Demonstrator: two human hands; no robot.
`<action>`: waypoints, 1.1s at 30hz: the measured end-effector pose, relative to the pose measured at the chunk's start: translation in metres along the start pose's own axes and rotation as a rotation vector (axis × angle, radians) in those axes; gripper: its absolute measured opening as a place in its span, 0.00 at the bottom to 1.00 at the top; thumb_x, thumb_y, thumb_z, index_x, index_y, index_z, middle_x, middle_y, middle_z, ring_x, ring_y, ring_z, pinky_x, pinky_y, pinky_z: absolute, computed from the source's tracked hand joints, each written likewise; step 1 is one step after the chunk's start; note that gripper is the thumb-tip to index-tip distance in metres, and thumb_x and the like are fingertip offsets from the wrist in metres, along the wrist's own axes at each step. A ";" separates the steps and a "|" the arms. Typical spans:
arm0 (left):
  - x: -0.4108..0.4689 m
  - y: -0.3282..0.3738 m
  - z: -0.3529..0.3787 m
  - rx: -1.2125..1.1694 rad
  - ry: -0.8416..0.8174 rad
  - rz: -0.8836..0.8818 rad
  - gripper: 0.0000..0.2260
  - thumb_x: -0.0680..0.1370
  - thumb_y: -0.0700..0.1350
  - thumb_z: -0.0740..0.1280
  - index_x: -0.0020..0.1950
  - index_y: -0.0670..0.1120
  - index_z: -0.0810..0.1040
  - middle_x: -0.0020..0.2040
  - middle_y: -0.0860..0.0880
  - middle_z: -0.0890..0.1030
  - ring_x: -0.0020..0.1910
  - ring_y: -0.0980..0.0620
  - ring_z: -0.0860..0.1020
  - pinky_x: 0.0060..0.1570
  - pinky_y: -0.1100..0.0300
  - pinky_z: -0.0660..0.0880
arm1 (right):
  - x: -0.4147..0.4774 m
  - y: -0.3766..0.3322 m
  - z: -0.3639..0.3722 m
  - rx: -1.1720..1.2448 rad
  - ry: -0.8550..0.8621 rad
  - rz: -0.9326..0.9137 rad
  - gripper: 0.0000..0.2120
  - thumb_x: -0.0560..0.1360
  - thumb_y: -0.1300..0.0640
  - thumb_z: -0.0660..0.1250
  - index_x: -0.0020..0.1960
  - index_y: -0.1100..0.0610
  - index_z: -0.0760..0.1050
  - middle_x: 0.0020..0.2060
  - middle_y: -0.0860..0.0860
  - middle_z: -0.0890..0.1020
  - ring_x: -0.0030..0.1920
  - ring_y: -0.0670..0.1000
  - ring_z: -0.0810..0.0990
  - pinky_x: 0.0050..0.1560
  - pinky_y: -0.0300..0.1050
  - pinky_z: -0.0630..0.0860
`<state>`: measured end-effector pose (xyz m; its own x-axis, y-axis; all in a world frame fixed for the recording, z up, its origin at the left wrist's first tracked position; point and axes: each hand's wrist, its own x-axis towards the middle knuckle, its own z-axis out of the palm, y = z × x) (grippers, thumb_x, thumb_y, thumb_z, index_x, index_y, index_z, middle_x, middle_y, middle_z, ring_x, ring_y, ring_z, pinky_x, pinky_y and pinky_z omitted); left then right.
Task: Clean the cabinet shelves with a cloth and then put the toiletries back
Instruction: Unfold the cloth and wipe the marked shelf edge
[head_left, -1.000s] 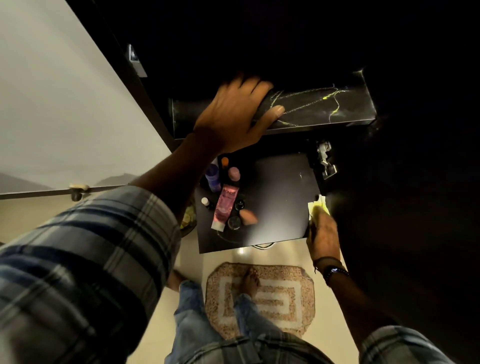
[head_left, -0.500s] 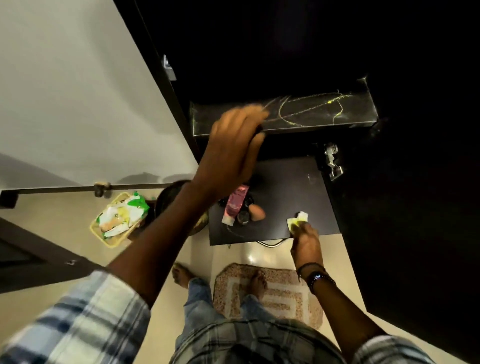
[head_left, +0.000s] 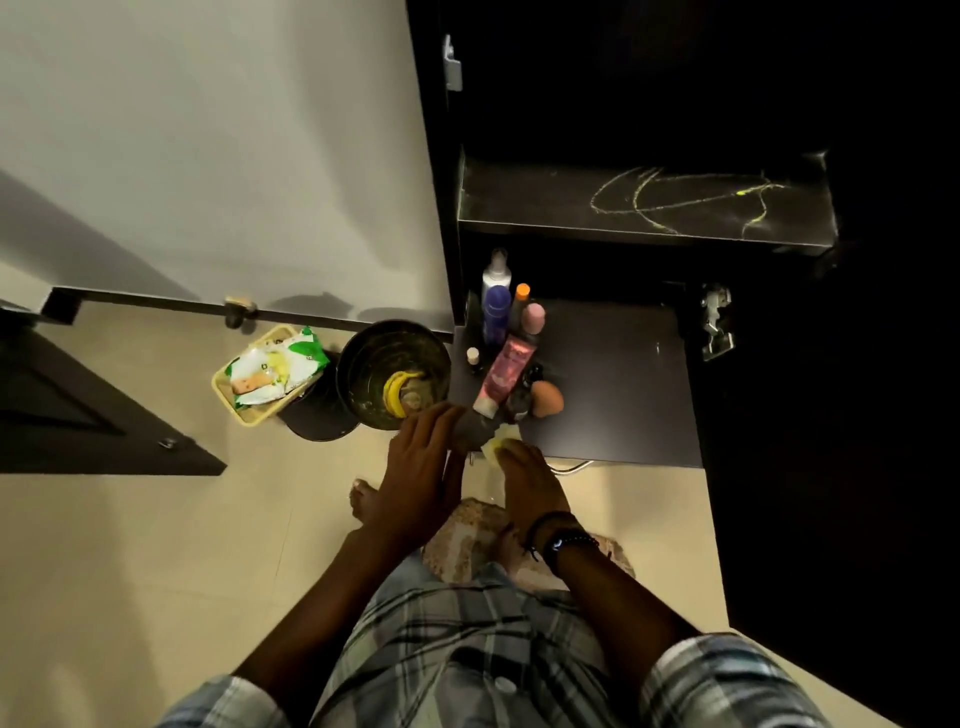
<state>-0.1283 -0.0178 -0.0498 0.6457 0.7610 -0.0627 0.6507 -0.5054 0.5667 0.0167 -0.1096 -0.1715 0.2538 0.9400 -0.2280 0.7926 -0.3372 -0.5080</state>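
Note:
My left hand (head_left: 421, 467) grips a dark round jar (head_left: 470, 432) at the front left corner of the lower cabinet shelf (head_left: 623, 395). My right hand (head_left: 527, 480) holds a yellow cloth (head_left: 500, 442) against that jar. Behind them on the shelf stand the toiletries: a pink tube (head_left: 504, 374), a blue bottle (head_left: 497, 312), a white spray bottle (head_left: 496, 270), an orange-capped bottle (head_left: 521, 295), a pink-capped bottle (head_left: 534, 317), a small white-capped bottle (head_left: 472, 356) and a beige sponge (head_left: 548, 399). The upper shelf (head_left: 545, 208) is bare and carries yellow scribbles.
A round bin (head_left: 363, 364) with a banana peel stands on the floor left of the cabinet. A yellow basket (head_left: 228, 387) of packets sits beside it. A dark door (head_left: 78, 410) is at far left, a metal hinge (head_left: 717, 327) on the cabinet's right wall, a mat (head_left: 462, 535) underfoot.
My left hand came down from the upper shelf to the jar at the lower shelf's front corner. My right hand slid left along the shelf edge with the cloth. The view tilted down.

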 end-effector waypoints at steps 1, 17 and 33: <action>-0.005 -0.004 0.001 0.001 0.006 -0.033 0.20 0.79 0.50 0.56 0.68 0.43 0.68 0.66 0.44 0.73 0.64 0.47 0.69 0.61 0.52 0.69 | 0.002 -0.003 -0.008 0.024 0.035 0.042 0.23 0.67 0.73 0.60 0.61 0.65 0.76 0.58 0.62 0.79 0.57 0.64 0.79 0.58 0.56 0.76; -0.039 -0.026 -0.002 -0.135 0.042 -0.238 0.30 0.78 0.63 0.46 0.68 0.44 0.69 0.64 0.45 0.74 0.62 0.47 0.72 0.61 0.54 0.69 | 0.009 -0.060 -0.085 0.423 -0.110 0.062 0.13 0.73 0.64 0.67 0.57 0.58 0.81 0.52 0.51 0.84 0.53 0.49 0.81 0.51 0.26 0.73; -0.010 0.029 -0.027 -0.399 0.289 -0.035 0.20 0.78 0.54 0.57 0.67 0.47 0.68 0.61 0.53 0.73 0.59 0.61 0.72 0.57 0.68 0.71 | 0.092 -0.104 -0.282 1.197 0.577 0.322 0.09 0.71 0.69 0.68 0.46 0.56 0.79 0.39 0.51 0.81 0.37 0.46 0.79 0.42 0.40 0.78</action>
<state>-0.1267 -0.0291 -0.0111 0.4524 0.8849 0.1114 0.4299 -0.3258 0.8420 0.1142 0.0262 0.0944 0.7607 0.6007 -0.2458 -0.2304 -0.1041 -0.9675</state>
